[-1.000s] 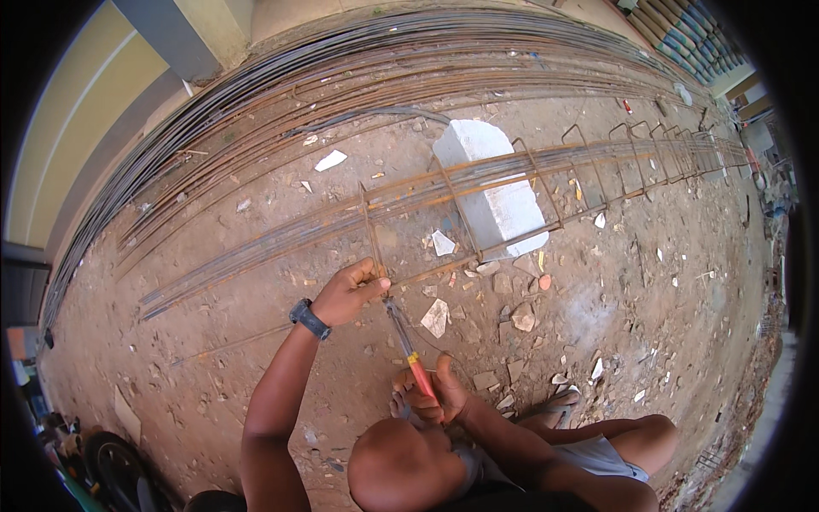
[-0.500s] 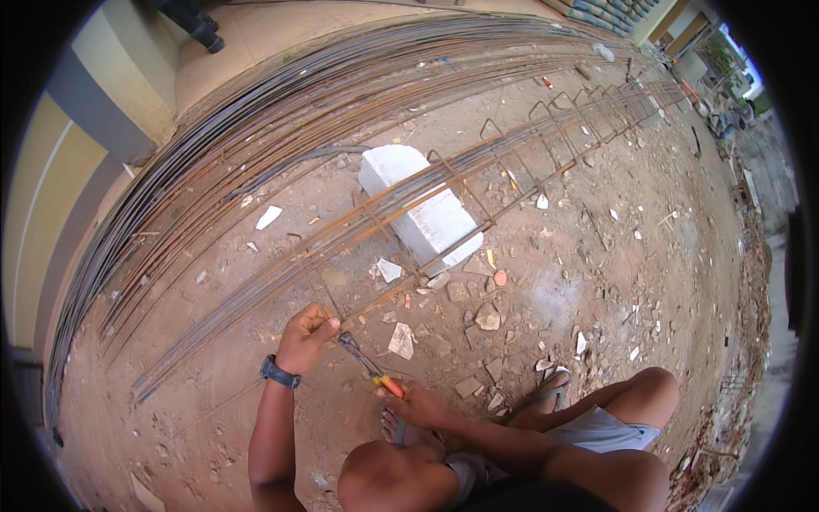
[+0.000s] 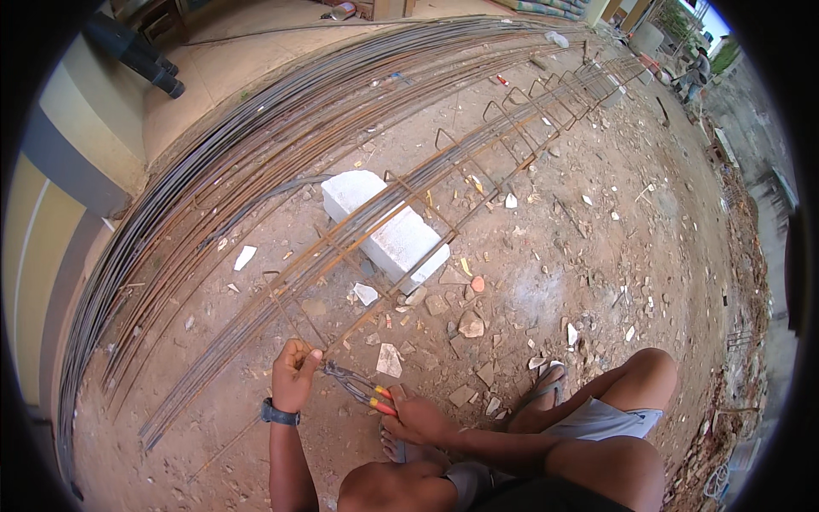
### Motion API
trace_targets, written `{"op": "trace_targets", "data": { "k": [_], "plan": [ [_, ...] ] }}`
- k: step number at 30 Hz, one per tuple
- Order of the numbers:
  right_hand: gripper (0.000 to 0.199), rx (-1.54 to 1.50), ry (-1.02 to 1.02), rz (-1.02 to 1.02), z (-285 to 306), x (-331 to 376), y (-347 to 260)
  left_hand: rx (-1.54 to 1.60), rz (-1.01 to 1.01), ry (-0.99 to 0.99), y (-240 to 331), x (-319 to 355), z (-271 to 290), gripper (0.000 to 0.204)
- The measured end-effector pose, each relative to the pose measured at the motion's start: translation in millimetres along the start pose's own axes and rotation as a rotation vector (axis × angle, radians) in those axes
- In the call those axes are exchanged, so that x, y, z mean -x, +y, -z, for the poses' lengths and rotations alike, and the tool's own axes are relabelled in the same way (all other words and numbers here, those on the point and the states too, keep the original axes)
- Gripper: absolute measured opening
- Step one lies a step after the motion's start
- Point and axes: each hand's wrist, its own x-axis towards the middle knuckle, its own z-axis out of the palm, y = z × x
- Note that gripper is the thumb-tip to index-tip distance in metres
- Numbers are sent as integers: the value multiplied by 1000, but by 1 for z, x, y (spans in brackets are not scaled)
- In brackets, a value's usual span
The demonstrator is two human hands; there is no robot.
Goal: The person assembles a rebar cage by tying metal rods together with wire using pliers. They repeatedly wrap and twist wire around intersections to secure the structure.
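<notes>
Outdoors on a bare dirt yard (image 3: 529, 299), a crouching person works at the near-left end of a steel rebar cage (image 3: 375, 207) that lies across a white rectangular block (image 3: 409, 239). Nearer the person than the block and to its left, the left hand (image 3: 294, 377), a dark wristwatch (image 3: 280, 413) strapped below it, has its grip pinched closed, thumb against fingers, on the lower corner of a rusty rebar stirrup (image 3: 294, 317). Directly on the near side of the block, the right hand (image 3: 418, 420) keeps a closed grip around the red-and-yellow handles of metal pliers (image 3: 343, 374), whose handles stand slightly apart and whose tip meets the same corner, just beside the left thumb; whether the tip bites on wire is too small to tell. Rightward of the block, the cage runs on into the distance, its square stirrups standing in a row. Beyond the block and to its left, a broad spread of loose reinforcing bars (image 3: 213, 154) curves along a paved edge. Between the block and the person lies a white tile shard (image 3: 390, 360) among stones, and to the block's near right rests a sandalled foot (image 3: 542, 397).
</notes>
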Motion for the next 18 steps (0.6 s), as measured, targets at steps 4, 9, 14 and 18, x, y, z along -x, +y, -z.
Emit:
{"op": "trace_targets", "data": {
  "k": [4,9,14,18],
  "plan": [
    [54,90,281,125,-8,-9,4,-61,-69,46,-10,-5,-1,21],
    [71,-1342,-830,-352,-41,-29,44,-45,-79,54,-4,-6,-7,25],
    [74,-1928,-1276,-28,-50,-20,40,-122,-101,138,2,2,-7,17],
    [55,-1301,-907,-104,-15,-24,40,-58,-266,533,14,18,-42,18]
  ]
}}
